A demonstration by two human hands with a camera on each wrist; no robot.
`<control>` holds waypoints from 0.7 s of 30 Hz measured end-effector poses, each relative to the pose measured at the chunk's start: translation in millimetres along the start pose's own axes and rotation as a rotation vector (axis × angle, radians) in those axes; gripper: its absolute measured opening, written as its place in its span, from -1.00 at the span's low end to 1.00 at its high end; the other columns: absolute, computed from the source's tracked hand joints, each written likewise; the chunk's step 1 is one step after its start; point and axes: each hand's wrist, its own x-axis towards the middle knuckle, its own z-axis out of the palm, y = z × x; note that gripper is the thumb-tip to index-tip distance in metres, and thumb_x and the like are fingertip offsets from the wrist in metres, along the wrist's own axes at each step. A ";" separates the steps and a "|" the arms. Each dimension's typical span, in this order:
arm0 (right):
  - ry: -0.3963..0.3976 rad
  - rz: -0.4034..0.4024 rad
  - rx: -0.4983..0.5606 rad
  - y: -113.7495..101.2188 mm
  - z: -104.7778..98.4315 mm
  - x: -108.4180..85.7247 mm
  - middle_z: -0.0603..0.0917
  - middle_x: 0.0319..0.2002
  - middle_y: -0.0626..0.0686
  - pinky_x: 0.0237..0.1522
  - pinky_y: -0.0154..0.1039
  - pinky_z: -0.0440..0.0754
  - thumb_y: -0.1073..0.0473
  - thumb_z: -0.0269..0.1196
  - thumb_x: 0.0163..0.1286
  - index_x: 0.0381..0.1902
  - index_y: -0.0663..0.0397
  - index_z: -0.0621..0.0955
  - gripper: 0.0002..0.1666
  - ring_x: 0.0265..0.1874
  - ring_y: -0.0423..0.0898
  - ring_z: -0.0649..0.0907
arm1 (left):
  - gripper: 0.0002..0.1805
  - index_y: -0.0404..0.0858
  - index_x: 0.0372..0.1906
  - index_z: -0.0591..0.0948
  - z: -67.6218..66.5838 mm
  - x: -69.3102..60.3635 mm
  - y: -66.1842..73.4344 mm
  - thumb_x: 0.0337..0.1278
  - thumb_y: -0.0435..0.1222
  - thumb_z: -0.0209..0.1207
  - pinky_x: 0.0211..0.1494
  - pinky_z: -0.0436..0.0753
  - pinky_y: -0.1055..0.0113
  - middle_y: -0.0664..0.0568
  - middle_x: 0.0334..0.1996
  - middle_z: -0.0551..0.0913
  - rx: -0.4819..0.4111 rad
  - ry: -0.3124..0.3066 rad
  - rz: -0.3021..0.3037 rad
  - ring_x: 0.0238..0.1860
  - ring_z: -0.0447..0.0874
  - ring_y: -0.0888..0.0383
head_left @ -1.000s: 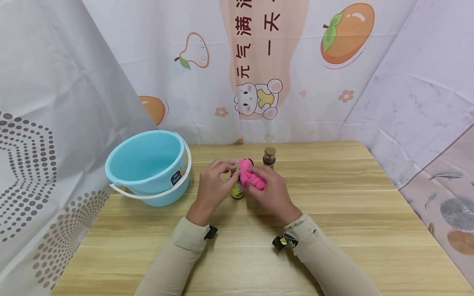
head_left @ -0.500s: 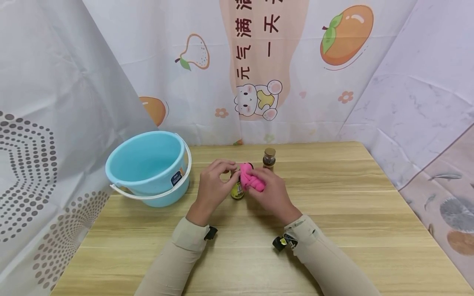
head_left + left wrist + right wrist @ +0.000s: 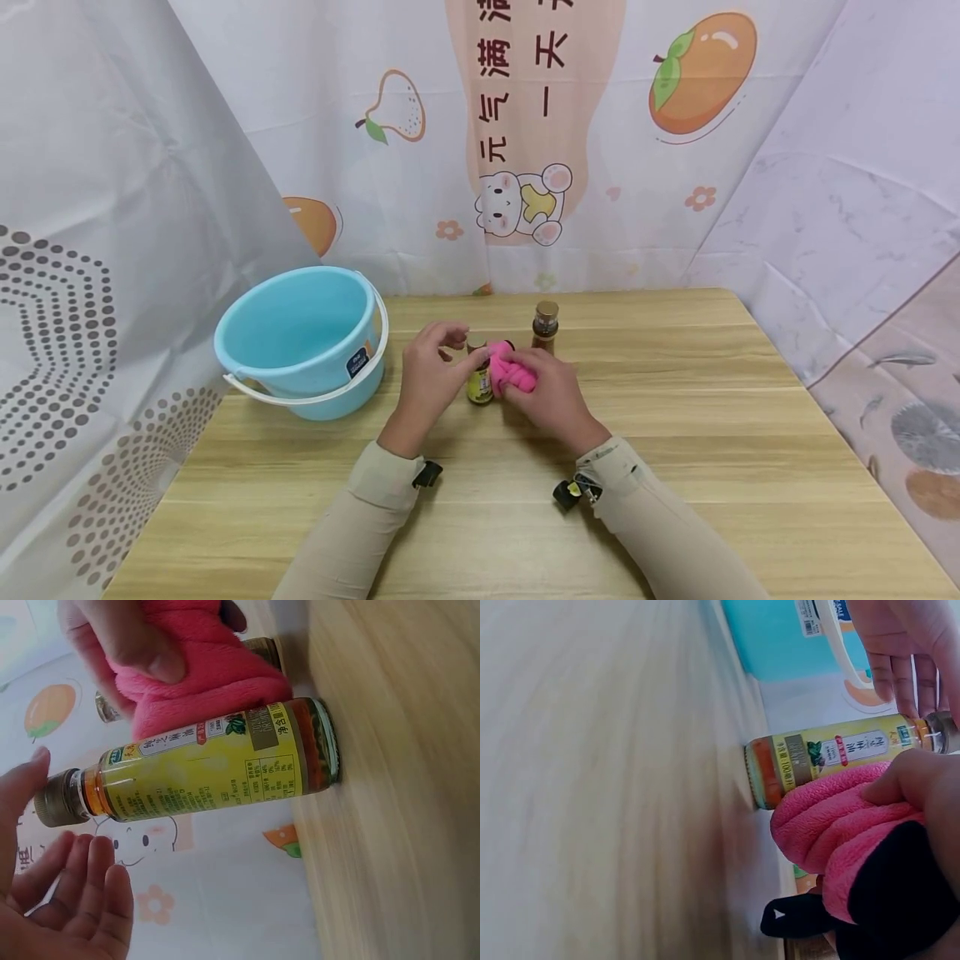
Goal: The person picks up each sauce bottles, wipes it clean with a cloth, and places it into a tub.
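- Now the pink cloth (image 3: 517, 377) sits lower on the yellow-labelled bottle (image 3: 202, 772) than a second ago, when it was bunched up nearer the cap (image 3: 56, 801); looks like a wipe working down the glass.
- Bottle stands upright on the table (image 3: 675, 417), mid-scene, between the hands, label facing the near side.
- Right hand (image 3: 551, 392): thumb and fingers pinch the folded cloth against the bottle's right side. Black trim (image 3: 900, 877) hangs off the cloth.
- Left hand (image 3: 431, 379): fingers loosely bent and apart from the cap, thumb close by it; cannot tell whether the thumb touches. Earlier the fingertips were drawn in around the top, so steadying seems lighter at present.
- Unchanged: second bottle (image 3: 546, 321) on the far side, partly behind the right hand; blue bucket (image 3: 333, 407) at left, well apart.
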 end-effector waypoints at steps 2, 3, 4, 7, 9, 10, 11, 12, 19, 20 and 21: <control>-0.017 0.015 -0.002 1.7 1.1 -0.2 0.72 0.15 0.07 0.04 -0.05 0.72 0.12 0.49 0.26 0.20 0.03 0.70 -0.46 0.07 0.02 0.72 | -0.55 -0.20 -0.12 0.76 0.2 -0.5 -0.4 0.04 0.03 0.54 -0.24 0.75 0.22 0.04 -0.27 0.72 0.034 -0.008 -0.020 -0.24 0.72 0.17; -0.022 0.020 -0.004 2.7 1.7 -0.3 0.72 0.15 0.07 0.03 -0.06 0.72 0.11 0.49 0.25 0.21 0.02 0.70 -0.46 0.07 0.03 0.72 | -0.56 -0.20 -0.15 0.76 0.5 -0.6 -0.7 0.04 0.04 0.53 -0.26 0.73 0.25 0.05 -0.29 0.71 0.046 -0.010 -0.026 -0.27 0.70 0.18; -0.025 0.022 -0.006 3.6 2.3 -0.4 0.72 0.15 0.07 0.03 -0.06 0.72 0.11 0.49 0.25 0.20 0.02 0.70 -0.46 0.06 0.03 0.72 | -0.56 -0.20 -0.17 0.77 0.5 -0.6 -0.6 0.03 0.05 0.54 -0.28 0.71 0.27 0.07 -0.32 0.69 0.054 -0.010 -0.026 -0.30 0.68 0.19; -0.024 0.016 -0.009 5.9 3.9 -0.3 0.72 0.14 0.07 0.01 -0.08 0.72 0.10 0.49 0.25 0.19 0.01 0.71 -0.47 0.03 0.02 0.72 | -0.57 -0.21 -0.22 0.79 0.5 -0.8 0.4 0.01 0.05 0.54 -0.32 0.65 0.33 0.09 -0.41 0.64 0.070 -0.005 -0.029 -0.37 0.62 0.21; -0.021 0.010 -0.008 6.6 4.4 -0.1 0.72 0.13 0.06 -0.02 -0.09 0.72 0.11 0.49 0.25 0.20 0.02 0.70 -0.46 0.01 0.00 0.72 | -0.57 -0.22 -0.23 0.80 0.0 -0.6 1.7 0.02 0.05 0.54 -0.37 0.57 0.34 0.07 -0.49 0.59 0.083 -0.004 -0.032 -0.43 0.55 0.20; -0.020 0.007 -0.007 6.6 4.3 -0.1 0.72 0.14 0.06 -0.03 -0.10 0.71 0.11 0.48 0.25 0.20 0.02 0.70 -0.46 0.00 -0.01 0.72 | -0.57 -0.22 -0.23 0.81 -0.2 -0.5 2.3 0.03 0.05 0.54 -0.39 0.53 0.33 0.06 -0.53 0.55 0.091 -0.006 -0.035 -0.47 0.50 0.18; -0.021 0.007 -0.006 6.5 4.1 0.1 0.71 0.14 0.05 -0.03 -0.11 0.71 0.11 0.48 0.26 0.21 0.02 0.70 -0.46 0.00 -0.02 0.71 | -0.57 -0.22 -0.22 0.82 -0.3 -0.6 2.6 0.04 0.05 0.53 -0.41 0.48 0.33 0.03 -0.56 0.54 0.101 -0.009 -0.040 -0.48 0.46 0.17; -0.021 0.006 -0.005 5.8 3.4 0.2 0.71 0.15 0.04 -0.03 -0.12 0.71 0.11 0.48 0.26 0.21 0.01 0.69 -0.46 0.00 -0.03 0.71 | -0.58 -0.22 -0.22 0.82 -0.5 -0.5 3.0 0.05 0.06 0.52 -0.41 0.45 0.32 0.02 -0.57 0.54 0.109 -0.013 -0.042 -0.49 0.44 0.16; 0.023 -0.013 0.027 -2.9 -3.6 2.4 0.69 0.14 0.00 -0.07 -0.19 0.71 0.14 0.49 0.25 0.21 -0.06 0.70 -0.46 -0.04 -0.09 0.68 | -0.60 -0.21 -0.22 0.83 -1.1 -0.8 3.2 0.09 0.05 0.50 -0.49 0.33 0.35 0.08 -0.65 0.47 0.124 -0.029 -0.049 -0.52 0.38 0.16; 0.034 -0.021 0.035 -3.8 -4.1 2.8 0.69 0.14 -0.01 -0.09 -0.20 0.71 0.15 0.49 0.24 0.20 -0.07 0.71 -0.47 -0.06 -0.10 0.68 | -0.60 -0.20 -0.22 0.83 -1.4 -0.7 3.3 0.10 0.05 0.50 -0.51 0.30 0.36 0.09 -0.67 0.42 0.122 -0.033 -0.051 -0.53 0.35 0.16; 0.045 -0.030 0.043 -4.8 -4.6 3.1 0.70 0.13 -0.01 -0.10 -0.21 0.71 0.15 0.50 0.24 0.18 -0.09 0.71 -0.48 -0.07 -0.11 0.68 | -0.60 -0.20 -0.21 0.83 -1.7 -0.7 3.6 0.10 0.05 0.49 -0.53 0.27 0.37 0.11 -0.69 0.38 0.118 -0.039 -0.053 -0.55 0.33 0.17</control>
